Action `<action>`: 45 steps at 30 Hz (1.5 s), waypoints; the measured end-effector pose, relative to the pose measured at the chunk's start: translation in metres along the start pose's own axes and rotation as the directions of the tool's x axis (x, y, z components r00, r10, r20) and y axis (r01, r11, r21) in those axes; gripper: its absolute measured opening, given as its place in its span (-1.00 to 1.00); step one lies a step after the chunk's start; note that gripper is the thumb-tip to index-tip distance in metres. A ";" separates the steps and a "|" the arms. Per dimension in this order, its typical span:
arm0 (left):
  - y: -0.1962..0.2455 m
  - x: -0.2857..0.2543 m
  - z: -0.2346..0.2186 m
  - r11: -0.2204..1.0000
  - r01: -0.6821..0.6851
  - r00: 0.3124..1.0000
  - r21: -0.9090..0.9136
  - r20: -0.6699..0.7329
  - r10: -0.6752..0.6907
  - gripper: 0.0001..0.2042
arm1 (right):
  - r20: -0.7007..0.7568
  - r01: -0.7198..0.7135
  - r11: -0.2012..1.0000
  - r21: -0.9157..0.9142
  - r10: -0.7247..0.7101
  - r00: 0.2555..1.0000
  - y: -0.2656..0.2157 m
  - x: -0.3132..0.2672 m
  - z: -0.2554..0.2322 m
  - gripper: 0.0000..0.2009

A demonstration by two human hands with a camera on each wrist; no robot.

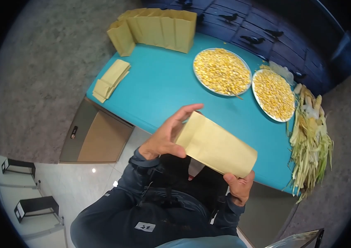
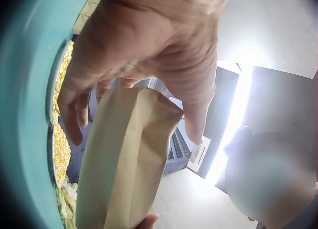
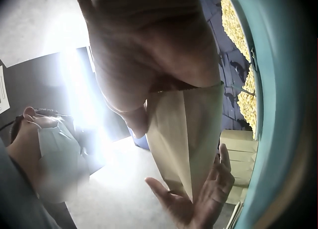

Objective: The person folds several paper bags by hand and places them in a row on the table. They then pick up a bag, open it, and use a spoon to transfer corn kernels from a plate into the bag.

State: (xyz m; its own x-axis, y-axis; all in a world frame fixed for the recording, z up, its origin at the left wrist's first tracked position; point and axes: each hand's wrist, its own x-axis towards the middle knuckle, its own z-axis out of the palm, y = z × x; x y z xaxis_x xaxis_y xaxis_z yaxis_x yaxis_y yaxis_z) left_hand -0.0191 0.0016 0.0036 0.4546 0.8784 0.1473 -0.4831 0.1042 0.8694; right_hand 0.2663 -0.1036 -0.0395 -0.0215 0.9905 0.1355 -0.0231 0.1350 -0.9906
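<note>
A tan paper bag (image 1: 218, 144) is held above the table's front edge, long and partly puffed out. My left hand (image 1: 169, 134) is spread around its left end, thumb on the near side and fingers on the far side. In the left wrist view, this hand (image 2: 149, 45) cups the end of the bag (image 2: 129, 154), fingers apart. At the other end my right hand (image 1: 241, 188) grips the rim, with the thumb over the near edge. The right wrist view shows that hand (image 3: 154, 50) on the bag (image 3: 184, 139), its fingertips mostly hidden.
Upright paper bags (image 1: 159, 29) stand at the back left of the teal table (image 1: 154, 74), near flat folded bags (image 1: 111, 80). Two plates of corn kernels (image 1: 221, 71) (image 1: 273, 95) sit at the back right, beside husks and cobs (image 1: 309, 140).
</note>
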 end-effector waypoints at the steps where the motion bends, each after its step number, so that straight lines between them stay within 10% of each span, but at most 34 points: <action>1: 0.004 -0.002 0.001 0.996 0.088 0.996 0.005 -0.029 -0.088 0.20 | 0.022 0.003 1.000 0.017 -0.003 1.000 -0.002 -0.001 0.003 -0.41; 14: 0.002 -0.010 -0.012 0.977 -0.099 0.992 0.191 0.096 0.082 -0.03 | 0.020 -0.014 0.962 0.272 0.009 1.000 0.005 -0.001 -0.008 -0.44; 20: 0.010 -0.009 -0.016 0.993 0.057 0.997 0.100 0.051 -0.063 0.17 | 0.112 0.046 0.995 -0.093 -0.036 0.993 -0.021 0.004 -0.011 -0.64; 23: 0.013 -0.007 -0.016 0.975 0.194 0.981 -0.113 0.047 -0.189 0.20 | 0.448 0.521 0.703 -0.483 -0.312 0.837 -0.046 0.026 -0.005 -0.71; 28: 0.014 -0.009 -0.015 0.945 0.278 0.961 -0.173 0.035 -0.276 0.02 | 0.544 0.524 0.705 -0.478 -0.231 0.807 -0.051 0.032 -0.001 -0.58; 31: 0.002 -0.007 -0.016 0.986 0.158 0.987 -0.047 0.005 -0.158 -0.10 | 0.376 0.380 0.828 -0.413 -0.226 0.899 -0.039 0.021 0.005 -0.52; 33: 0.000 -0.007 -0.016 0.998 0.066 0.998 0.010 -0.009 -0.066 -0.14 | -0.024 0.137 0.985 0.108 -0.135 0.991 -0.011 0.011 0.008 -0.54; 36: 0.002 -0.007 -0.016 1.000 -0.016 0.999 0.005 0.032 0.016 -0.21 | -0.073 -0.039 0.998 0.039 0.042 0.996 -0.001 0.012 0.000 -0.56; 41: 0.005 -0.005 -0.022 0.997 0.075 0.997 0.013 -0.001 -0.075 -0.01 | -0.009 0.145 0.969 0.201 -0.146 0.989 0.011 0.016 0.003 -0.52; 45: 0.003 -0.006 -0.027 0.997 0.075 0.997 0.019 -0.009 -0.075 0.04 | 0.042 0.075 0.997 -0.001 -0.075 0.996 -0.006 0.020 0.002 -0.48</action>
State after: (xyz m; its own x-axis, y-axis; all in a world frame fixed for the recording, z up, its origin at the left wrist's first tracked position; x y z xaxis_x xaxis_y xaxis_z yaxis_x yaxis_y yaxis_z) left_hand -0.0437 0.0094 -0.0070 0.4824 0.8725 0.0777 -0.4335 0.1608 0.8867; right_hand 0.2640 -0.0844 -0.0313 -0.0612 0.9757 0.2103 -0.0234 0.2092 -0.9776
